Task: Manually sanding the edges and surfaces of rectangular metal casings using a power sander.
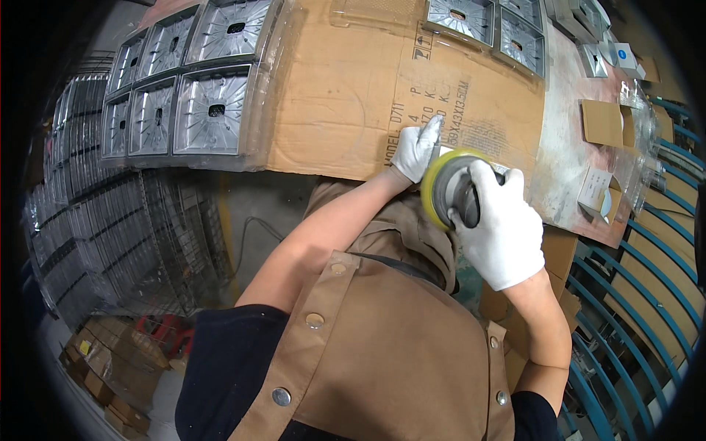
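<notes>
My right hand [500, 224], in a white glove, wraps round the grey and black body of a handheld disc sander [451, 192] with a yellow-green rim. The sander is tilted on edge at the front edge of the cardboard, its disc side toward my left hand. My left hand [417, 151], also gloved, is closed just left of the sander, its thumb pointing up and away. A pale edge shows between this hand and the sander; what the left hand holds is mostly hidden. Under both lies a flat printed cardboard sheet [331, 95] covering the table.
Square silver metal castings [213, 110] sit in a clear plastic tray at left; more castings [460, 20] stand far right. Small open cartons [603, 123] lie on the table's right side [562, 165]. Stacked clear trays [110, 242] rise at left, blue curved rails [640, 294] at right.
</notes>
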{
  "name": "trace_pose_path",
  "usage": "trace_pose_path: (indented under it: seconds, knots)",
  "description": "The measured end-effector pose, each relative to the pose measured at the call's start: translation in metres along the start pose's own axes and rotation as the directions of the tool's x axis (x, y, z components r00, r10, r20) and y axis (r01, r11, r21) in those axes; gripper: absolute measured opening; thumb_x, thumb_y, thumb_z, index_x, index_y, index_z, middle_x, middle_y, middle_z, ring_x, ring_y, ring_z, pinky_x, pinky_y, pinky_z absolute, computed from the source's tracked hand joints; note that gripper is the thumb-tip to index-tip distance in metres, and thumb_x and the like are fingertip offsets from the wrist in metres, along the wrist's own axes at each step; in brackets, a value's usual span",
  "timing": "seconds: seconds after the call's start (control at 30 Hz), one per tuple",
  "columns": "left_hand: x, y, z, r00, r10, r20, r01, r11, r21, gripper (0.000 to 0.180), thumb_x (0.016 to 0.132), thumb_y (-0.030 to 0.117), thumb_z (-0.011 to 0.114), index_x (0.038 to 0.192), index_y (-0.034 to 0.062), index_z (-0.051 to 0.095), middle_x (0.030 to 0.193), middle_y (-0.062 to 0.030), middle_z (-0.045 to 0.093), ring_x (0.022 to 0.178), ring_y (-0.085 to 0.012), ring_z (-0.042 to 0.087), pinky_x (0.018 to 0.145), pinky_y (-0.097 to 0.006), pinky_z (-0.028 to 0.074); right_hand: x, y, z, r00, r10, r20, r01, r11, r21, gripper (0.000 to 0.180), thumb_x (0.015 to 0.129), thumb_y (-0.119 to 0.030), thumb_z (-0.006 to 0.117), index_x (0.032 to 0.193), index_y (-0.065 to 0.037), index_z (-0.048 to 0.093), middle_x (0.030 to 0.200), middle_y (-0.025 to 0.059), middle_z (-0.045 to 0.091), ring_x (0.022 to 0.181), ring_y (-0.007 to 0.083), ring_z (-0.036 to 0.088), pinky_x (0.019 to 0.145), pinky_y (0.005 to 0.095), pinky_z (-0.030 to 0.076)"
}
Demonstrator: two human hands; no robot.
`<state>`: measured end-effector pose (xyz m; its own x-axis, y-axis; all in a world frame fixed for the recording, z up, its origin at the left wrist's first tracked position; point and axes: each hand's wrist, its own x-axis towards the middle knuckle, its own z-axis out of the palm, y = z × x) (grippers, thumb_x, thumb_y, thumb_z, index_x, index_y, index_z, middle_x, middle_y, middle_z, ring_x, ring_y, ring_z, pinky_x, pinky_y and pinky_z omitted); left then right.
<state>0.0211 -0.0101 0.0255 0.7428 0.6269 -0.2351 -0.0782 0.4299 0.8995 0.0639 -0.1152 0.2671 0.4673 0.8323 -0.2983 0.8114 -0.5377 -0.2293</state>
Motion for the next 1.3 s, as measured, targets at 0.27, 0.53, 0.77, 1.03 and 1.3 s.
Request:
trace_pose_path:
  seconds: [0.27, 0.53, 0.77, 1.03, 1.3]
  knots:
    - [-0.001, -0.002, 0.005, 0.996, -0.041, -0.079, 0.042, 0.999, 0.020, 0.055, 0.107, 0.041, 0.055, 0.065, 0.0058, 0.056, 0.062, 0.0051, 0.049, 0.060, -0.0048, 0.042, 0.053, -0.029, 0.035, 0.000, 0.046, -0.003, 0.980, 0.152, -0.125, -0.152, 0.988, 0.015, 0.063, 0.078, -0.017, 0.083, 0.134, -0.016, 0.054, 0.111, 0.0213, 0.058, 0.094, 0.0425, 0.067, 0.080, 0.0461, 0.058]
    - [0.013, -0.063, -0.021, 0.735, 0.655, 0.174, -0.618, 0.542, 0.569, 0.033, 0.104, 0.030, 0.059, 0.087, 0.0026, 0.069, 0.078, -0.0026, 0.067, 0.072, -0.0128, 0.062, 0.067, -0.031, 0.050, 0.021, 0.008, -0.008, 1.000, 0.032, 0.000, -0.032, 0.999, 0.023, 0.052, 0.083, -0.026, 0.075, 0.129, -0.017, 0.053, 0.107, 0.0241, 0.057, 0.085, 0.0443, 0.067, 0.076, 0.0502, 0.057]
    - [0.002, 0.002, 0.007, 0.991, -0.055, -0.124, 0.044, 0.995, -0.091, 0.054, 0.107, 0.039, 0.055, 0.063, 0.0075, 0.056, 0.056, 0.0033, 0.049, 0.051, -0.0066, 0.044, 0.049, -0.027, 0.032, 0.004, 0.072, -0.014, 0.967, 0.212, -0.139, -0.201, 0.976, 0.088, 0.047, 0.084, -0.024, 0.073, 0.127, -0.018, 0.054, 0.109, 0.0239, 0.056, 0.087, 0.0438, 0.068, 0.077, 0.0504, 0.057]
    - [0.011, -0.030, -0.005, 0.845, 0.376, 0.381, -0.529, 0.695, 0.487, 0.035, 0.100, 0.026, 0.066, 0.122, -0.0014, 0.064, 0.099, -0.0054, 0.074, 0.083, -0.0205, 0.069, 0.087, -0.037, 0.054, 0.008, 0.019, 0.001, 0.989, -0.082, -0.124, 0.104, 0.978, 0.182, 0.050, 0.079, -0.016, 0.065, 0.128, -0.019, 0.054, 0.106, 0.0273, 0.054, 0.085, 0.0479, 0.065, 0.074, 0.0553, 0.056]
    - [0.007, -0.002, 0.014, 0.986, -0.068, -0.150, 0.047, 0.990, -0.136, 0.050, 0.107, 0.036, 0.054, 0.064, 0.0097, 0.054, 0.059, 0.0022, 0.050, 0.055, -0.0068, 0.042, 0.052, -0.027, 0.032, -0.017, 0.094, -0.018, 0.947, 0.295, -0.127, -0.280, 0.952, 0.119, 0.057, 0.083, -0.027, 0.076, 0.134, -0.019, 0.051, 0.112, 0.0248, 0.056, 0.093, 0.0459, 0.066, 0.083, 0.0498, 0.056]
